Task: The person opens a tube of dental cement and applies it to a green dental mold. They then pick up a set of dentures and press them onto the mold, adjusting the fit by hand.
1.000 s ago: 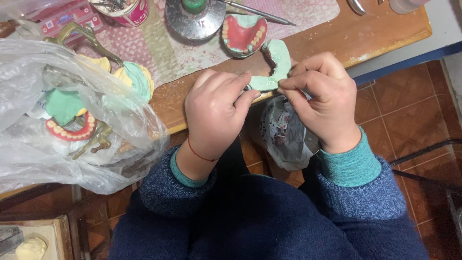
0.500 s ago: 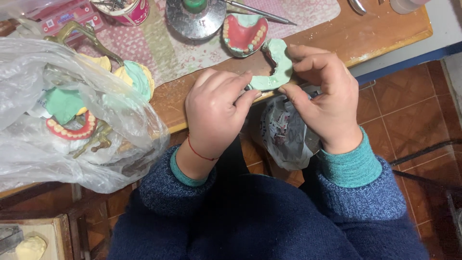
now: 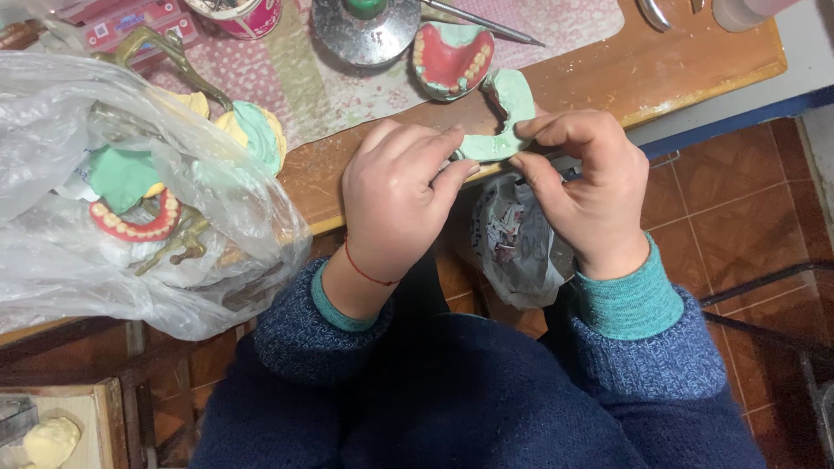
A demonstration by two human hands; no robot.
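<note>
A: Where's the cast?

B: The green cast [image 3: 502, 122], horseshoe-shaped, sits at the bench [image 3: 695, 65] edge, held from 2 sides. The left hand [image 3: 395, 195] pinches its near end; the right hand [image 3: 591, 178] closes thumb and fingers on the far arm.

A: Which step, would you say?

B: Looks like hand trimming or inspecting it, just beside the pink denture [image 3: 452, 56].

A: And next?

B: Probably a firm, even grip; the thin arch could snap. The bag [image 3: 113, 182] of models lies well apart.
</note>
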